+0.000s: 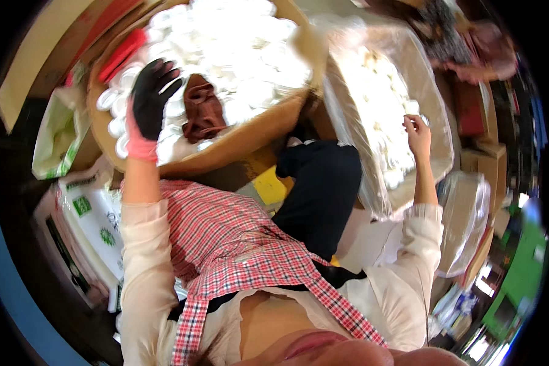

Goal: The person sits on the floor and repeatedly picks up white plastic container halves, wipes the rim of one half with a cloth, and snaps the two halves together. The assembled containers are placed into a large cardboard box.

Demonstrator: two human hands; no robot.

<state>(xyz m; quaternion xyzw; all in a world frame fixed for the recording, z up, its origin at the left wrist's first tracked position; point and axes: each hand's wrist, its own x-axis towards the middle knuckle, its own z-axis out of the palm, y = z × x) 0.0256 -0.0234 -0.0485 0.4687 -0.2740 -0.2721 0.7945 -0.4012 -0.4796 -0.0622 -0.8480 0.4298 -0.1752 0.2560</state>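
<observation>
My left hand (149,107) wears a black and pink glove. Its fingers are spread, with nothing in them, over the left side of a big brown carton (250,129) full of shiny white round pieces (250,55) that look like caps or lids. A crumpled dark brown cloth (202,110) lies on these pieces, just right of the glove. On the other side, my bare right hand (419,137) is at the right edge of a plastic-lined box (381,43). Its fingers are curled in a pinch at a small white piece (412,108). Glare blurs the off-white pieces (378,116) inside.
A red object (123,55) rests at the big carton's left rim. White and green bags (91,210) stand at my left. Cardboard boxes (485,171) and a plastic-wrapped box (465,219) stand at my right. Another person (485,49) is at the far right.
</observation>
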